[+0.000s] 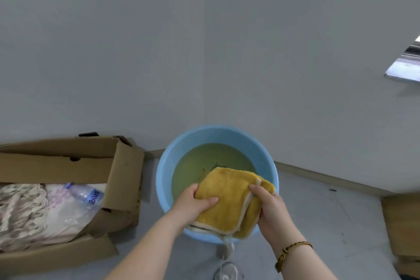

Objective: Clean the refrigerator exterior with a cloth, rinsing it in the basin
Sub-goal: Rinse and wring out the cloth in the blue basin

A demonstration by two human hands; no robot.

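Curling the fingers (210,200) of the left hand (193,204) over the near-left edge of the yellow cloth (227,188), laying the thumb across the top and tucking the rest underneath, out of sight. Pinching the cloth's right side with the right hand (270,209), pressing the thumb down by the pale hem and cupping the folded layers from below. Holding the cloth folded and wet-looking above the near rim of the blue basin (167,161), letting part of it hang past that rim toward the body, apparently clear of the murky greenish water (200,161).

Risking a spill: leaving the lowest corner dangling outside the basin, with a thin trickle (223,257) seemingly running off it and pooling on the grey floor (318,223). Squeezing here, rather than further forward over the water, likely sending more onto the floor and making it slippery. Also risking splashes toward the open cardboard box (123,166) sitting just left of the basin and holding fabric and a plastic bottle (85,193). Possibly leaving streaks by wiping with water this cloudy.

Reaching both forearms forward and down from the bottom edge of the view, converging on the cloth, bending the wrists slightly inward, turning the backs of the hands upward. Wearing a braided bracelet (293,248) on the right wrist. Not making out the refrigerator with any certainty among the plain grey panels behind the basin.
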